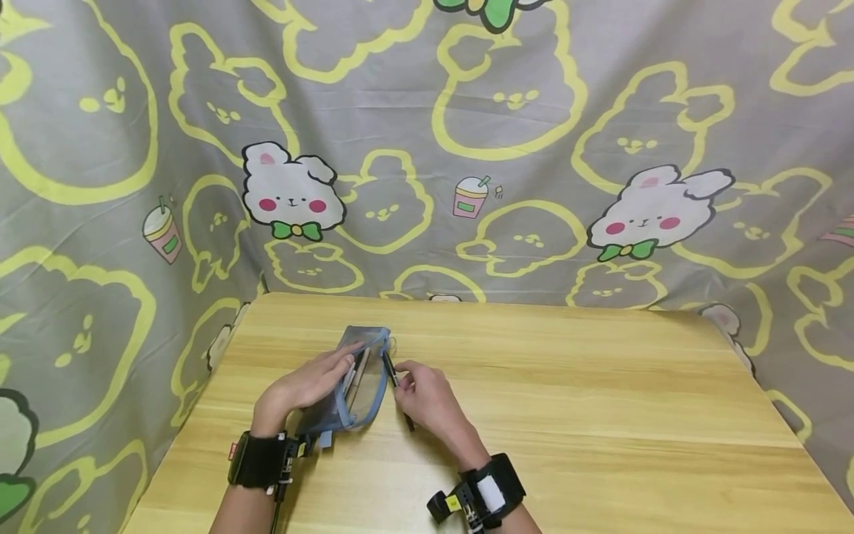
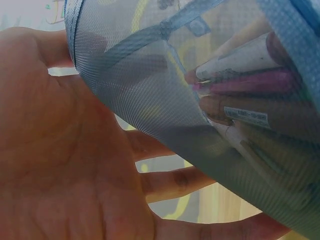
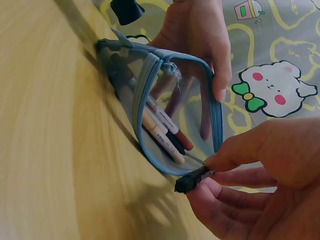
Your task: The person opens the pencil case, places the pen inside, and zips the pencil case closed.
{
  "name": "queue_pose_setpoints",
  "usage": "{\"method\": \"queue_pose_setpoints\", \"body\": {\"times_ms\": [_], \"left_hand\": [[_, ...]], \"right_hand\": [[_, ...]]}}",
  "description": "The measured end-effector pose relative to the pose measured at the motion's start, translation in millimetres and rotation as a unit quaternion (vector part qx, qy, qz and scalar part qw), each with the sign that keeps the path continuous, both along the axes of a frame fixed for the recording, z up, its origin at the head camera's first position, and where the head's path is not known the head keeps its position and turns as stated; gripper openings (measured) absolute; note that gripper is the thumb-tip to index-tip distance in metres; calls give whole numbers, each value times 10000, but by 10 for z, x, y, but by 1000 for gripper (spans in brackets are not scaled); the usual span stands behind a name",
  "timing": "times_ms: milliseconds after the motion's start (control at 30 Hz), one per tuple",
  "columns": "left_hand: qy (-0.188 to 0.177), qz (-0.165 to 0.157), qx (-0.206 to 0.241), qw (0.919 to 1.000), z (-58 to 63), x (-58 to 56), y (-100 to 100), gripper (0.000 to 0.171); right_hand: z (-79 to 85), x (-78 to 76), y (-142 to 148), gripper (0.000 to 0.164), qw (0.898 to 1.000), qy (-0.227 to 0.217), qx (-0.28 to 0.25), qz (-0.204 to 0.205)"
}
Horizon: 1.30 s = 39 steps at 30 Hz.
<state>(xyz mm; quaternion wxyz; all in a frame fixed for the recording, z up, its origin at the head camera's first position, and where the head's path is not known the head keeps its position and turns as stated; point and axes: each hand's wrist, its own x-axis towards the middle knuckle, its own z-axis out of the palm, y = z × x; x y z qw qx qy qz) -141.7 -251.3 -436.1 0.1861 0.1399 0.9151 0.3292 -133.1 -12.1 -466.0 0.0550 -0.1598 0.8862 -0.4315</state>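
A blue mesh pencil case with a zip edge gapes toward the right on the table, several pens inside it. My left hand holds the case from its left side; in the left wrist view, the palm lies beside the mesh with the fingers spread along it. Between thumb and fingertips my right hand pinches a black pen at the mouth of the case. The right wrist view shows the pen's dark end pointing away from the opening, its thin other end hidden partly by the fingers.
The wooden table extends to the right of both hands. A grey cloth with yellow outlines and white rabbits hangs along the back and sides. Black straps with small cameras are on both wrists.
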Motion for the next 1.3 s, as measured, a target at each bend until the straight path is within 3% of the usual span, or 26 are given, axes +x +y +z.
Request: {"method": "queue_pose_setpoints", "body": {"times_ms": [200, 467, 667, 833, 1200, 1300], "left_hand": [[-28, 31, -43, 10000, 5, 5, 9, 57], [-56, 72, -132, 9999, -16, 13, 13, 57], [-44, 109, -225, 9997, -14, 7, 28, 58], [-43, 145, -278, 9995, -1, 5, 41, 58], [-26, 179, -361, 9992, -2, 14, 63, 57], [-36, 192, -450, 9988, -4, 10, 78, 58]], "right_hand": [[55, -36, -101, 37, 9989, -312, -324, -138], [-4, -90, -309, 43, 9905, -986, -924, -246], [-49, -123, -412, 44, 9898, -870, -975, -562], [-79, -145, -474, 46, 9858, -1029, -1126, -702], [-95, -144, -498, 35, 9857, -1039, -1194, -571], [-76, -158, -433, 30, 9864, -862, -1253, -622]]}}
